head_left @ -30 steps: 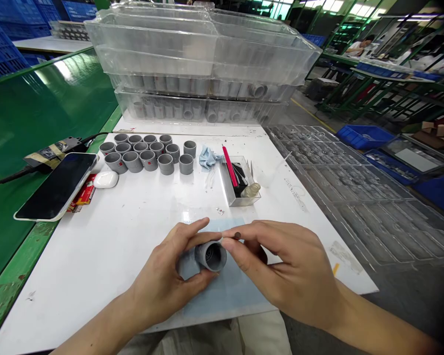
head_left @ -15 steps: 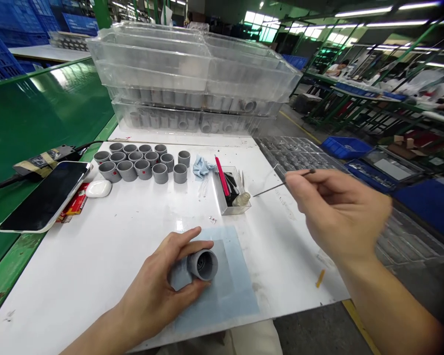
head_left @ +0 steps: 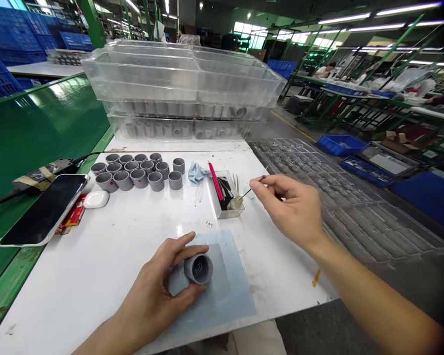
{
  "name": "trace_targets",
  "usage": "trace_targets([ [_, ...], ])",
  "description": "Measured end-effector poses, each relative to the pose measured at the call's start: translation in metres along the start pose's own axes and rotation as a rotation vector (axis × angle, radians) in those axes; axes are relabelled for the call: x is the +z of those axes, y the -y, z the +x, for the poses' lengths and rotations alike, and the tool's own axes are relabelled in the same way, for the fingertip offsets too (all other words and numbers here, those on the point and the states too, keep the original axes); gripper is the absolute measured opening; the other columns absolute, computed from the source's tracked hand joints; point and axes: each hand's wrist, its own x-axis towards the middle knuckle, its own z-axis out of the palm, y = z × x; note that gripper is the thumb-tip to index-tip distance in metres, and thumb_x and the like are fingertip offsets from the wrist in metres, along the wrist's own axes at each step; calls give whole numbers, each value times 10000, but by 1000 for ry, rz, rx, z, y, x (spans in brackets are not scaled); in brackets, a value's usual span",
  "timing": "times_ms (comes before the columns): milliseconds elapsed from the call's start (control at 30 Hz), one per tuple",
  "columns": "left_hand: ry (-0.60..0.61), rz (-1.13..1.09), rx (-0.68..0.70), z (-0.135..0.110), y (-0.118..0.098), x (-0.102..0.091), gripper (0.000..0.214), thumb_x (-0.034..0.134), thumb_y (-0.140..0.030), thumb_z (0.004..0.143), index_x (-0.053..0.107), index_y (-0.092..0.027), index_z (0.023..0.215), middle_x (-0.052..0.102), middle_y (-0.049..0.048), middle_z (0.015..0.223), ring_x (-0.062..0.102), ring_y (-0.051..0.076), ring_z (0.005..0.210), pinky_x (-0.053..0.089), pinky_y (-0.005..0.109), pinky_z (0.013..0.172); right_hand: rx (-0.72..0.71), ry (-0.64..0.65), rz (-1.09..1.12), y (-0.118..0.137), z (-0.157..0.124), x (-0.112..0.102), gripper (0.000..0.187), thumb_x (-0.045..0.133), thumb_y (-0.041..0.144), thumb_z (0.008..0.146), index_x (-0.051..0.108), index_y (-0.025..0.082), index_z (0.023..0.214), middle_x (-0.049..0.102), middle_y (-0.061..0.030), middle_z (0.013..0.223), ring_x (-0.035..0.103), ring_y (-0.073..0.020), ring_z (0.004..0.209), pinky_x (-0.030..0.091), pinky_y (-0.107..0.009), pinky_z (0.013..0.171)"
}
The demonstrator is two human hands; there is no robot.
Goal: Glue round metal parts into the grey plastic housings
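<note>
Near the front of the bench, my left hand [head_left: 166,278] is wrapped round a grey cylindrical cup [head_left: 204,268], its mouth tilted toward me and dark ringed parts showing inside. It is held over a light blue cloth [head_left: 233,291]. My right hand [head_left: 290,207] pinches a thin dark rod [head_left: 247,191] between thumb and fingers. The rod's far tip reaches a small pale, translucent container [head_left: 235,202] at the front of a clear box [head_left: 227,214]. A red pen-like stick [head_left: 215,180] and black pieces lie in that box.
Several grey cups [head_left: 137,177] stand in rows at the back left. A phone [head_left: 44,209] and a white case [head_left: 96,199] lie along the left edge. Stacked clear trays [head_left: 185,79] rise behind. A crumpled blue cloth [head_left: 197,172] sits beside the box; more clear trays [head_left: 377,231] are at right.
My right hand has moved left and the rod's tip has come to the pale container in the box. My left hand still holds the grey cup. The view has shifted slightly.
</note>
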Motion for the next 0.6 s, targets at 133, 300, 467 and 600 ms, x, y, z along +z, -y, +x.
trace_targets([
  [133,-3,-27,-2,-1,-3,0,779,725,-199,905,321,-521,1488,714,-94,1365,594,193,1305,473,369,1064,60,262,-46,-8,-4,5,202,725,404,908,794,215,885,544,54,536,444,-99,472,340,-272,484],
  [300,-35,-53,-49,0,-4,1,748,722,-198,906,356,-509,1480,714,-76,1344,631,184,1186,487,359,992,19,-39,170,-9,-20,9,99,673,310,942,692,219,910,466,69,528,416,-105,465,354,-266,475],
  [467,-26,116,-90,0,-15,-19,684,701,-290,938,355,-500,1488,694,-51,1330,629,214,1101,522,412,976,-225,61,285,-7,-42,27,147,670,152,905,572,216,816,432,91,532,368,-69,440,309,-218,426],
  [600,126,431,-129,-2,-30,-46,601,640,-326,976,367,-490,1487,672,-27,1318,651,257,1129,570,443,921,-266,204,240,-12,-51,38,142,672,171,910,574,203,813,366,109,514,336,-60,427,331,-215,442],
])
